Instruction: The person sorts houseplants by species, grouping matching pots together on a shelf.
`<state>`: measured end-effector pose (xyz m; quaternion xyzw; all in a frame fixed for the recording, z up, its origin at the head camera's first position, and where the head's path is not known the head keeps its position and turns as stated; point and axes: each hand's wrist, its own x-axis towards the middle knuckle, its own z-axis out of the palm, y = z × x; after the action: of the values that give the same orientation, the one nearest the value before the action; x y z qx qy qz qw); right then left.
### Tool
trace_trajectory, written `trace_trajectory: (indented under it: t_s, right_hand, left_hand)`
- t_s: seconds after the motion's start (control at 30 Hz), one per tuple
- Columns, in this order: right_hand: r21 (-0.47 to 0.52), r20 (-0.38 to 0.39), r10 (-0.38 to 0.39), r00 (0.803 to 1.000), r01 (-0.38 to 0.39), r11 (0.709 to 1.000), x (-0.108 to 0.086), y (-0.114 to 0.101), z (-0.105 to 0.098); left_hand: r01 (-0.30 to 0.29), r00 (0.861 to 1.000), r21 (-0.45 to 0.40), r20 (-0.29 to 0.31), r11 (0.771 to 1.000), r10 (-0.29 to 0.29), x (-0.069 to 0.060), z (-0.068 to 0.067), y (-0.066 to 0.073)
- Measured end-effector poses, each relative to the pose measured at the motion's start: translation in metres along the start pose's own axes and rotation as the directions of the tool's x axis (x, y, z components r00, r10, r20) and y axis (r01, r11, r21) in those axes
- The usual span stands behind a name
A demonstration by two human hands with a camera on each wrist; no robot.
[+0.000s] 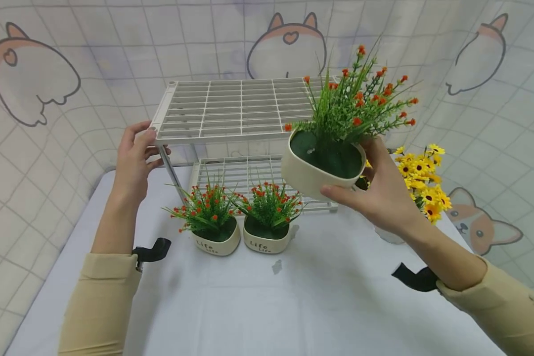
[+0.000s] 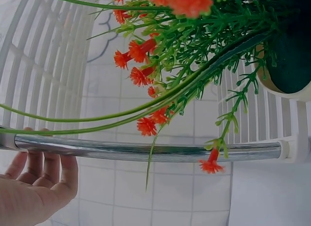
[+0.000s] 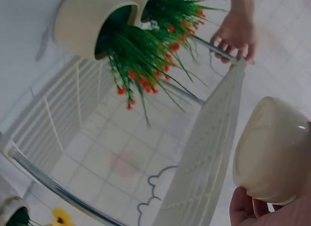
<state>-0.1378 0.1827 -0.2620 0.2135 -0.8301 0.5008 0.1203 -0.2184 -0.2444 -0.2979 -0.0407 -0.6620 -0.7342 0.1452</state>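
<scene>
Tilting near the right front of the upper shelf in the head view, a cream oval pot of green foliage and small orange-red flowers (image 1: 300,173) is held by the right hand (image 1: 378,190), its grip closed on the pot's side. A two-tier rack of white slats and silver tubes (image 1: 224,111) is grasped at its upper left front corner by the left hand (image 1: 135,158). Two matching cream pots lettered "Life" (image 1: 216,244) are set side by side on the white-covered counter (image 1: 267,306), before the lower shelf. Yellow daisy-like flowers (image 1: 420,173) are partly hidden behind the right hand.

In the left wrist view, the left hand's fingers are seen against the silver tube; the thumb cannot be made out. Orange-red flowers are shown close up beside it.

In the right wrist view, the held pot's smooth wall is touched by fingertips, well apart from the two standing pots.
</scene>
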Motion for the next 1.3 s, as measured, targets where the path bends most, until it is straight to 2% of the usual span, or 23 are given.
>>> trace_trajectory:
  t_s: [0.33, 0.5, 0.7, 0.9, 1.03, 1.3]
  right_hand:
    - [-0.082, -0.037, -0.011, 0.999, 0.008, 0.997, 0.051, -0.011, 0.003]
    - [-0.066, -0.051, -0.033, 0.998, 0.030, 0.997, 0.076, -0.008, 0.012]
    - [-0.026, -0.042, 0.007, 0.999, -0.008, 1.000, 0.100, -0.003, 0.022]
    - [-0.018, -0.062, 0.035, 0.997, -0.036, 0.999, 0.113, -0.004, 0.032]
    - [0.008, -0.070, 0.052, 0.996, -0.052, 0.999, 0.116, -0.004, 0.040]
    - [0.121, -0.021, 0.075, 0.997, -0.072, 0.990, 0.113, -0.009, 0.048]
  left_hand:
    - [-0.009, 1.000, -0.015, -0.017, 1.000, 0.009, 0.001, 0.001, 0.000]
    - [-0.006, 1.000, -0.025, -0.028, 1.000, 0.005, 0.004, 0.001, 0.000]
    - [0.001, 0.999, -0.032, -0.036, 0.999, -0.002, 0.003, 0.000, -0.002]
    - [-0.011, 0.999, 0.007, -0.041, 1.000, 0.011, 0.002, 0.001, -0.003]
    - [-0.012, 0.999, -0.002, -0.047, 1.000, 0.012, 0.001, 0.001, -0.003]
    - [-0.018, 0.999, -0.024, -0.044, 1.000, 0.017, 0.001, 0.003, -0.002]
